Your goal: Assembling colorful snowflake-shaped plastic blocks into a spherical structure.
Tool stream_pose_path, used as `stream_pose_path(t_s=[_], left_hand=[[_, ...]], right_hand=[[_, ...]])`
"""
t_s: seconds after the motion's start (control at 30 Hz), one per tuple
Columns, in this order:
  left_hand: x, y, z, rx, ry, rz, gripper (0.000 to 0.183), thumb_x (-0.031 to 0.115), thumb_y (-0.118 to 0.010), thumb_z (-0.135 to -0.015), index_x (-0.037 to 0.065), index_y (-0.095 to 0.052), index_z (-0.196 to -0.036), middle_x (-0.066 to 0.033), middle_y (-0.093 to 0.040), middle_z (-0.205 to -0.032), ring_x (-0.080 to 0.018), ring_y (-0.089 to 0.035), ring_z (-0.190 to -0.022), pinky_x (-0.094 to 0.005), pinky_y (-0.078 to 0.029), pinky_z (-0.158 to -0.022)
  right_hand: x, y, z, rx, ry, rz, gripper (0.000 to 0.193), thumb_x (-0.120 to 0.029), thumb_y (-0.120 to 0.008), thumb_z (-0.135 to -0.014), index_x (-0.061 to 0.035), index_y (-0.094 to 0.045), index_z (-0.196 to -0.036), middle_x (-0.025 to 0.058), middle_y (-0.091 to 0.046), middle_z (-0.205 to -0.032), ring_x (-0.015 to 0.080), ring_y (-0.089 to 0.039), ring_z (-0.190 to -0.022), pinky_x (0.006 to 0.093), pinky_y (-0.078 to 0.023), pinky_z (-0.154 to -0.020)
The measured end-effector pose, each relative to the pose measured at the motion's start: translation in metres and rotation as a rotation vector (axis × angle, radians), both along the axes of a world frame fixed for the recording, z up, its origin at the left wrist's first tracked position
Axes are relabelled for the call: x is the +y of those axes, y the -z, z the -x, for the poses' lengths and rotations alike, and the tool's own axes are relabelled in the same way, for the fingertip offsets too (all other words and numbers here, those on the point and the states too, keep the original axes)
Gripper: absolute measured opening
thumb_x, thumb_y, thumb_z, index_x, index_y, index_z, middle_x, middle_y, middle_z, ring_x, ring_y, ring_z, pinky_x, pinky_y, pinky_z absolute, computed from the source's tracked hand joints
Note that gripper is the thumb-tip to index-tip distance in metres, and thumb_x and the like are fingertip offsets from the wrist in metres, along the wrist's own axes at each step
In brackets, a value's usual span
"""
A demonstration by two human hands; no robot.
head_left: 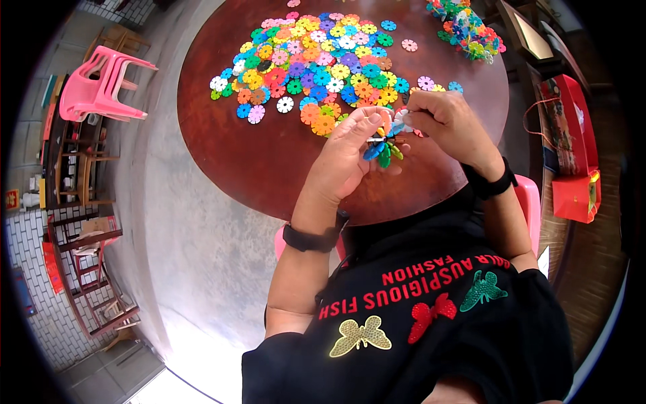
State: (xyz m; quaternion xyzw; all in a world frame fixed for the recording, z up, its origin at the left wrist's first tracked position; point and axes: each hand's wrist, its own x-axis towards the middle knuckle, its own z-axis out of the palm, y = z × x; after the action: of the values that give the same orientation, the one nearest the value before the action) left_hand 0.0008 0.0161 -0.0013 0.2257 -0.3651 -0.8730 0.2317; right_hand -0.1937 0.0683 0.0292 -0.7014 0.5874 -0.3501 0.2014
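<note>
My left hand (336, 158) is closed around a small cluster of interlocking plastic flower discs (384, 153), with blue, green, yellow and orange pieces showing. Close beside it, my right hand (445, 123) pinches a pale whitish flower disc (401, 121) against the cluster's upper side. Fingers partly cover the spot where the two meet, so I cannot tell whether they are joined. Both hands are above the near part of a round reddish-brown table (232, 158). Just beyond them spreads a loose heap of many-coloured flower discs (319, 57).
A built-up clump of discs (471, 30) sits at the table's far right. Stacked pink stools (101, 84) stand on the floor at left, near wooden chairs (87, 269). Red bags (572, 148) are at right. A pink seat (529, 209) shows beside my right arm.
</note>
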Motion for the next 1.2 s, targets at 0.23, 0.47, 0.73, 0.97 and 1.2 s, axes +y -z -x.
stream_pose_path(t_s=[0.23, 0.47, 0.73, 0.97, 1.2], left_hand=[[-0.012, 0.003, -0.009, 0.004, -0.223, -0.043, 0.039, 0.031, -0.048, -0.095, 0.002, -0.049, -0.122, -0.0175, -0.061, -0.108, -0.0276, -0.063, -0.093, -0.0413, -0.055, -0.07], [-0.011, 0.003, -0.018, 0.057, -0.35, -0.129, 0.039, 0.03, -0.05, -0.092, 0.003, -0.054, -0.119, -0.015, -0.061, -0.101, -0.0286, -0.062, -0.088, -0.0411, -0.052, -0.069], [-0.023, 0.023, -0.007, 0.177, -0.341, -0.241, 0.033, 0.036, -0.047, -0.091, 0.008, -0.056, -0.106, -0.0164, -0.064, -0.104, -0.0301, -0.063, -0.092, -0.0411, -0.051, -0.075], [-0.027, 0.015, -0.016, 0.104, -0.443, -0.258, 0.026, 0.032, -0.05, -0.089, 0.009, -0.057, -0.1, -0.017, -0.064, -0.1, -0.0272, -0.062, -0.092, -0.0364, -0.05, -0.07], [-0.024, 0.026, -0.027, 0.18, -0.494, -0.306, 0.024, 0.018, -0.049, -0.087, 0.006, -0.052, -0.107, -0.0196, -0.059, -0.103, -0.0342, -0.06, -0.098, -0.0514, -0.053, -0.076]], right_hand=[[0.055, -0.074, -0.072, 0.13, -0.342, 0.567, 0.022, -0.009, -0.064, -0.072, -0.0036, -0.065, -0.093, 0.0032, -0.055, -0.07, 0.0151, -0.053, -0.055, 0.0276, -0.038, -0.047], [0.079, -0.089, -0.109, -0.322, -0.349, 0.844, 0.033, -0.012, -0.063, -0.056, -0.0069, -0.066, -0.089, 0.0034, -0.048, -0.067, 0.0109, -0.039, -0.049, 0.0232, -0.027, -0.04], [0.079, -0.133, -0.076, -0.194, -0.648, 0.429, 0.035, -0.008, -0.063, -0.06, -0.0096, -0.064, -0.095, 0.0032, -0.047, -0.069, 0.0129, -0.042, -0.052, 0.0255, -0.031, -0.041], [0.082, -0.116, -0.072, -0.323, -0.672, 0.427, 0.022, -0.009, -0.063, -0.066, -0.0069, -0.064, -0.088, 0.0026, -0.05, -0.07, 0.0114, -0.046, -0.053, 0.0235, -0.033, -0.044], [0.08, -0.11, -0.025, -0.081, -0.437, 0.362, 0.013, -0.008, -0.061, -0.074, -0.0029, -0.063, -0.086, 0.005, -0.055, -0.076, 0.0125, -0.051, -0.063, 0.0242, -0.038, -0.053]])
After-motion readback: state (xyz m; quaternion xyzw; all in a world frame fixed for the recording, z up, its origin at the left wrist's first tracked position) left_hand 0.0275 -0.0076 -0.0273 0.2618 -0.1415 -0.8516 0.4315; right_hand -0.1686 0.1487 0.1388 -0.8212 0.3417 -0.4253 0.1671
